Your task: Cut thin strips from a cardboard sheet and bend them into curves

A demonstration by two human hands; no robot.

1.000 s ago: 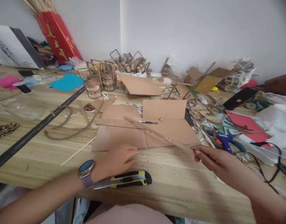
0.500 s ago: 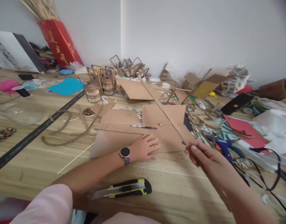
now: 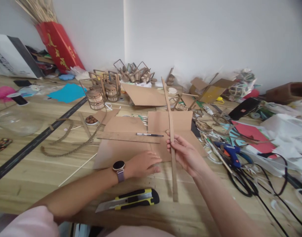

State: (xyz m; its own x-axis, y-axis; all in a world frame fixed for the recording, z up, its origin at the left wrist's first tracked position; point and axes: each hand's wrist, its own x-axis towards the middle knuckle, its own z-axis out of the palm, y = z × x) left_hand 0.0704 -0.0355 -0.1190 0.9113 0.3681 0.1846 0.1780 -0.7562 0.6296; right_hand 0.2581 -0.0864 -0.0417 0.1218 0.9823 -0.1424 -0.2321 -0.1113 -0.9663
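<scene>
My right hand point(image 3: 182, 149) pinches a long, flat brown strip point(image 3: 171, 126) near its middle. Whether the strip is bamboo or cardboard I cannot tell. It stands nearly upright in my view, slightly bent above the fingers. Fingers stretched out, my left hand point(image 3: 143, 164) holds nothing and is over the near part of a cardboard sheet point(image 3: 123, 153). On that sheet lie a pen point(image 3: 149, 134) and a flat brown piece with a dark edge point(image 3: 123, 137). Closer to me, a black and yellow utility knife point(image 3: 137, 198) rests on the table with its blade out.
Small woven baskets with handles point(image 3: 95, 99) stand at the back left. A blue glue gun point(image 3: 231, 152) and black cables lie among scraps on the right. Curved brown strips point(image 3: 67, 153) and a small dish of brown balls point(image 3: 91, 120) are on the left.
My right hand has moved left and turned the strip from a slant to nearly upright. My left hand has drawn slightly toward me and left, its fingers closer together.
</scene>
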